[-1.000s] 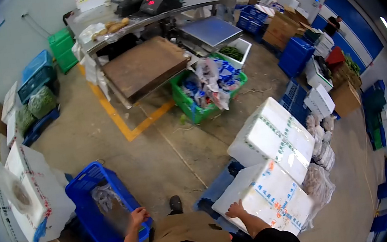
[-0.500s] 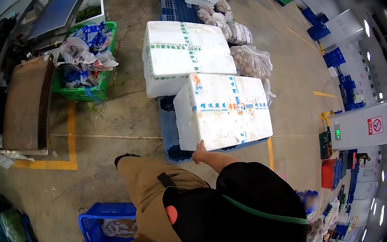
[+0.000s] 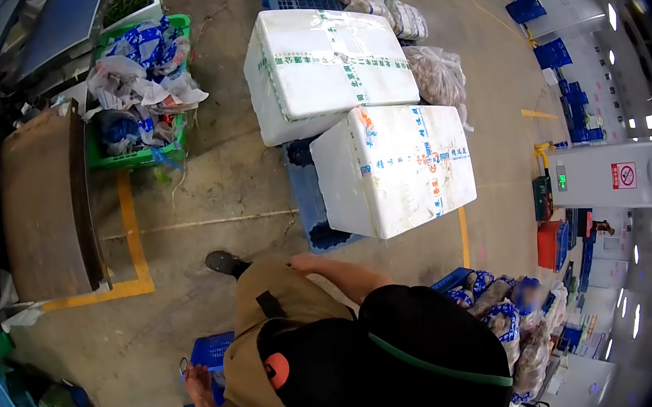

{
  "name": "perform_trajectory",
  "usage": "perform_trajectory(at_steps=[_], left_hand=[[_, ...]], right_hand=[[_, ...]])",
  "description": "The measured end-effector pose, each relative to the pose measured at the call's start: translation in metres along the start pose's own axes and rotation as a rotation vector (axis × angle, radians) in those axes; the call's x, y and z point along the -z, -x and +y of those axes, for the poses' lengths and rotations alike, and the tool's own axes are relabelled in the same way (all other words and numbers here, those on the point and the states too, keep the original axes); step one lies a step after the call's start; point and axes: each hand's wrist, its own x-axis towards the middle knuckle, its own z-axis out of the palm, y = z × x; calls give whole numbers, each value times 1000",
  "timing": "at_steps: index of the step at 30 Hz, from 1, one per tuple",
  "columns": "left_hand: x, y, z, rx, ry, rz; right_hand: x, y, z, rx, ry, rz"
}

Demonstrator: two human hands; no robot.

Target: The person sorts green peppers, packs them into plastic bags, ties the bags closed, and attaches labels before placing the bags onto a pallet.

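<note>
My left hand [image 3: 198, 387] is at the lower left, beside the blue plastic basket [image 3: 212, 352]. Its fingers look loosely bent and apart, with nothing visible in them. A thin dark loop [image 3: 184, 368] shows just above the fingertips. My right hand [image 3: 299, 264] lies against the tan apron [image 3: 278, 278] at my thigh, its fingers mostly hidden. Ahead of it, apart from the hand, a white foam box [image 3: 404, 173] with blue and orange print sits on a blue pallet [image 3: 312, 205]. A larger foam box [image 3: 333, 64] with green-printed tape stands behind.
A green crate [image 3: 100, 154] full of plastic bags stands at upper left, near a brown panel [image 3: 45, 205]. Filled bags [image 3: 440, 75] lie beyond the boxes. More bagged goods [image 3: 511, 319] are at lower right. Yellow lines [image 3: 135, 243] mark the concrete floor.
My right hand has left the front foam box and come back to the apron. My left hand has come into view by the basket. My body and view have shifted; a shoe shows more.
</note>
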Motion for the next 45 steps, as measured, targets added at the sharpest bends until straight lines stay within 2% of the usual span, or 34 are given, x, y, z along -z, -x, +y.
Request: perform_trajectory(at_steps=[2,4,6,8,10,13,16,19,20,22,23,25,26,27,29,30,32,34,36,38,40,41,43,45], left_hand=[[14,-15,16,44,37,-84],[11,-21,29,72,51,-44],[-2,-33,42,69,20,-70],[-16,-44,54,57,-75,-143],[-31,-38,74,66,-128,-183],[-50,-63,99,66,-200,-214],[-66,-64,127,97,-335,-223],[-89,-57,147,111,-421,-166],[-95,-61,152,188,-432,-123],[-97,-71,153,209,-385,-241],[-99,-75,148,224,-358,-294],[-128,-75,137,210,-505,-111],[-144,-59,131,180,-547,-22],[-171,-45,128,150,-588,60],[-200,-27,127,240,-702,-27],[-238,-4,131,267,-734,-59],[-284,11,133,252,-732,-144],[-307,8,130,178,-683,-240],[-341,26,141,118,-693,-231],[-382,46,155,55,-762,-223],[-365,19,152,99,-747,-264],[-363,8,154,111,-727,-273],[-377,21,155,125,-771,-270],[-388,27,154,132,-827,-297]], right_hand=[[-30,-50,0,-62,-28,49],[-3,-49,-36,-37,-86,11],[14,-33,-57,59,-174,277],[38,-16,-68,-121,-510,292],[22,-11,-55,-231,-881,341],[20,24,-55,-332,-883,508],[-43,31,-19,-384,-1139,582],[-86,53,-7,-527,-1097,642],[-115,48,8,-633,-1017,651],[-139,56,35,-120,119,262],[-149,53,39,-305,-292,252],[-147,45,56,-415,-624,302],[-143,39,62,-342,-554,378],[-132,32,74,-273,-481,461],[-62,36,61,-456,-940,440],[-18,37,58,-553,-1162,422],[22,26,76,-489,-1384,587],[60,16,96,-456,-1418,711],[99,16,105,-373,-1098,685],[128,6,97,-384,-664,888],[166,-1,88,-336,-729,944],[175,-18,94,-289,-746,898],[219,-8,81,-226,-780,992],[237,-6,91,-302,-854,1048]])
